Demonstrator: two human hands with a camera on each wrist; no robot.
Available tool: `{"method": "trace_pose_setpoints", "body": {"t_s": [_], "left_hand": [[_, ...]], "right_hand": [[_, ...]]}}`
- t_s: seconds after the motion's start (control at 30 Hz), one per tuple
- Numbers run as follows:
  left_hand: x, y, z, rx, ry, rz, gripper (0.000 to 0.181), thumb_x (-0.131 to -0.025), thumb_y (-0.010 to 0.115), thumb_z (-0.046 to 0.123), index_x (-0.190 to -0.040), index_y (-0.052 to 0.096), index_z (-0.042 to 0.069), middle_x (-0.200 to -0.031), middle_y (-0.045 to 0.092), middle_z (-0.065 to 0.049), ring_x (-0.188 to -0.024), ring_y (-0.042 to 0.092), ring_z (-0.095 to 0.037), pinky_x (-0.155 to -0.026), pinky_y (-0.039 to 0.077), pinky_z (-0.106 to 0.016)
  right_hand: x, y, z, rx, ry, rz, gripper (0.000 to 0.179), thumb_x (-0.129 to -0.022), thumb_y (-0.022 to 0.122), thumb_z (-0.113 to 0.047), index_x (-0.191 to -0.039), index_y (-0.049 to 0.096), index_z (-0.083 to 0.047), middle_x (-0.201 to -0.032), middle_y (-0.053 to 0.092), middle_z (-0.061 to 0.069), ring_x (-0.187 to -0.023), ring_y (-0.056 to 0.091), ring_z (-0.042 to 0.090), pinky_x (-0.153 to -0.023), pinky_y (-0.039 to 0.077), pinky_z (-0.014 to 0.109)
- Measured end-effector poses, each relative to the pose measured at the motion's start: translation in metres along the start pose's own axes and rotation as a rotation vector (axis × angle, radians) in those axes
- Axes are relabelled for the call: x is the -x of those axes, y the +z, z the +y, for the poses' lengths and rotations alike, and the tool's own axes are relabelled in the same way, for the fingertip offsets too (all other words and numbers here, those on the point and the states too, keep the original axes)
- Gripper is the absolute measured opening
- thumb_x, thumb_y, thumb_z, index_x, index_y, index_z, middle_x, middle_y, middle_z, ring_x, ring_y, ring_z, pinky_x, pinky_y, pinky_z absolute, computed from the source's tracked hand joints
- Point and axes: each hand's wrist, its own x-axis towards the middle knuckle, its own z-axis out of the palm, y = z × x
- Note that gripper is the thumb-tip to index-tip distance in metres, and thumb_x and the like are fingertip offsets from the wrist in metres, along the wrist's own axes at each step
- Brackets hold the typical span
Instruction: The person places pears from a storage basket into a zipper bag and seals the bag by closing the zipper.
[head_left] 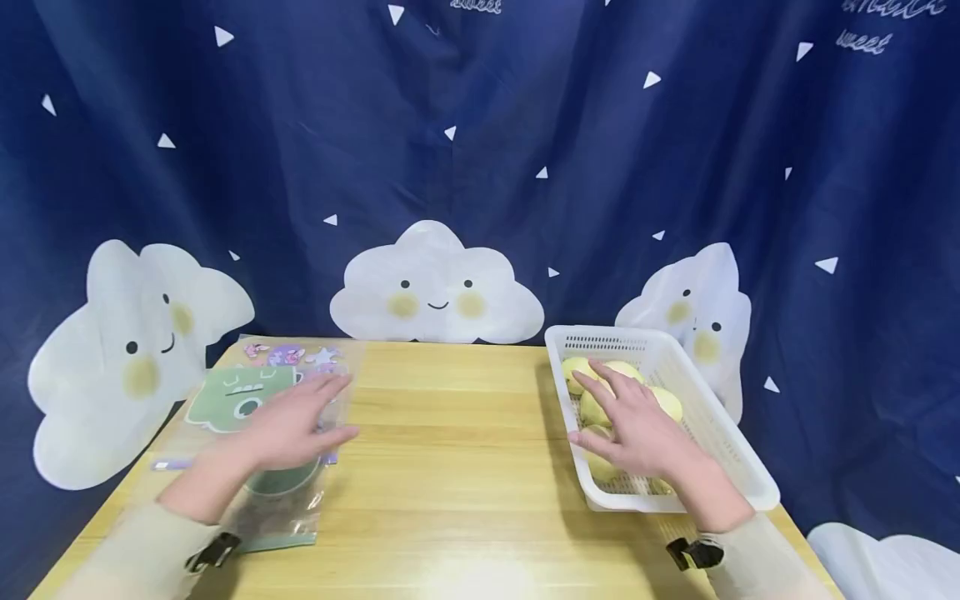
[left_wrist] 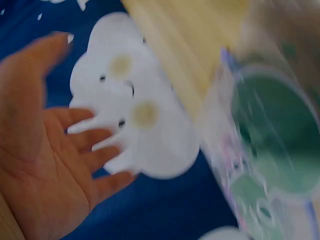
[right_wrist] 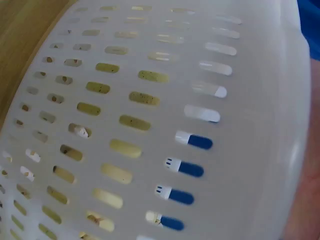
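Note:
My left hand (head_left: 300,425) is over a clear plastic bag (head_left: 240,396) with green cartoon prints, lying on the left of the table. Its fingers are spread and hold nothing; the palm shows in the left wrist view. To the right stands a white slotted plastic basket (head_left: 723,433) with several yellow, rounded fruits (head_left: 666,403) inside. Above these fruits is my right hand (head_left: 637,425), fingers apart and nothing gripped. Whether it touches a fruit is hard to tell. The basket wall (right_wrist: 260,130) fills most of the right wrist view and hides nearly all of that hand.
The wooden table (head_left: 450,450) spans the space between bag and basket. Behind it hangs a dark blue curtain (head_left: 450,183) printed with white clouds and triangles. The basket stands close to the table's right edge.

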Motion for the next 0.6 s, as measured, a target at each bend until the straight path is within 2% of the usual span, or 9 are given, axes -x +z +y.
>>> {"method": "trace_pose_setpoints", "body": {"t_s": [0.03, 0.07, 0.1, 0.13, 0.2, 0.27, 0.37, 0.47, 0.6], "left_hand": [[0.006, -0.003, -0.007, 0.014, 0.016, -0.010, 0.068, -0.100, 0.075, 0.053, -0.145, 0.065, 0.002, -0.145, 0.068, -0.023, -0.136, 0.065, -0.043, -0.113, 0.053, -0.062], [0.012, -0.005, -0.014, 0.030, 0.031, -0.025, 0.052, -0.099, 0.078, 0.046, -0.129, 0.073, 0.004, -0.125, 0.076, -0.017, -0.117, 0.073, -0.036, -0.099, 0.061, -0.054], [0.019, -0.006, -0.021, 0.050, 0.042, -0.051, 0.038, -0.098, 0.080, 0.041, -0.115, 0.075, 0.008, -0.107, 0.078, -0.009, -0.099, 0.075, -0.026, -0.087, 0.062, -0.045], [0.026, -0.006, -0.027, 0.080, 0.045, -0.086, 0.028, -0.095, 0.083, 0.038, -0.102, 0.074, 0.013, -0.093, 0.073, 0.000, -0.086, 0.069, -0.016, -0.076, 0.059, -0.038], [0.040, -0.002, -0.038, 0.171, 0.052, -0.177, 0.026, -0.089, 0.089, 0.033, -0.087, 0.067, 0.018, -0.077, 0.060, 0.011, -0.071, 0.053, -0.004, -0.063, 0.048, -0.028], [0.054, 0.006, -0.046, 0.272, 0.021, -0.286, 0.033, -0.083, 0.094, 0.028, -0.082, 0.062, 0.019, -0.074, 0.054, 0.012, -0.068, 0.046, 0.000, -0.060, 0.041, -0.024], [0.070, 0.017, -0.053, 0.384, -0.038, -0.424, 0.040, -0.075, 0.098, 0.022, -0.085, 0.061, 0.015, -0.076, 0.055, 0.008, -0.069, 0.047, 0.000, -0.061, 0.041, -0.023], [0.079, 0.025, -0.056, 0.417, -0.053, -0.465, 0.045, -0.071, 0.099, 0.014, -0.087, 0.057, 0.013, -0.077, 0.053, 0.006, -0.069, 0.046, -0.001, -0.061, 0.039, -0.023], [0.081, 0.027, -0.056, 0.406, -0.026, -0.452, 0.038, -0.071, 0.091, 0.006, -0.087, 0.057, 0.014, -0.076, 0.051, 0.008, -0.069, 0.044, 0.000, -0.061, 0.037, -0.023]], "right_hand": [[0.001, 0.000, 0.000, 0.001, -0.013, 0.023, 0.077, -0.101, 0.077, -0.051, -0.164, 0.049, -0.016, -0.171, 0.042, 0.021, -0.148, 0.052, 0.050, -0.120, 0.042, 0.073], [0.001, -0.001, 0.000, 0.002, -0.024, 0.043, 0.070, -0.101, 0.077, -0.047, -0.159, 0.055, -0.013, -0.168, 0.047, 0.022, -0.144, 0.057, 0.049, -0.116, 0.047, 0.070], [0.002, -0.001, 0.001, 0.005, -0.030, 0.059, 0.064, -0.101, 0.078, -0.043, -0.154, 0.060, -0.011, -0.164, 0.051, 0.022, -0.140, 0.061, 0.048, -0.113, 0.051, 0.068], [0.002, -0.002, 0.000, 0.008, -0.032, 0.070, 0.060, -0.102, 0.078, -0.041, -0.151, 0.063, -0.010, -0.161, 0.054, 0.022, -0.137, 0.063, 0.047, -0.110, 0.054, 0.066], [0.003, -0.004, 0.000, 0.008, -0.034, 0.079, 0.055, -0.102, 0.078, -0.038, -0.147, 0.066, -0.009, -0.158, 0.058, 0.022, -0.134, 0.065, 0.046, -0.108, 0.056, 0.064], [0.004, -0.005, 0.001, 0.010, -0.033, 0.077, 0.053, -0.102, 0.077, -0.038, -0.145, 0.067, -0.008, -0.156, 0.059, 0.023, -0.132, 0.066, 0.047, -0.108, 0.056, 0.064], [0.004, -0.005, 0.001, 0.010, -0.025, 0.065, 0.053, -0.103, 0.076, -0.040, -0.146, 0.067, -0.009, -0.157, 0.058, 0.022, -0.133, 0.066, 0.046, -0.108, 0.056, 0.063], [0.003, -0.004, 0.002, 0.010, -0.017, 0.053, 0.054, -0.104, 0.074, -0.042, -0.147, 0.066, -0.010, -0.159, 0.056, 0.021, -0.136, 0.065, 0.045, -0.110, 0.056, 0.063], [0.002, -0.002, 0.002, 0.005, -0.009, 0.044, 0.054, -0.105, 0.073, -0.043, -0.147, 0.066, -0.010, -0.160, 0.056, 0.020, -0.136, 0.065, 0.044, -0.111, 0.055, 0.062]]}}
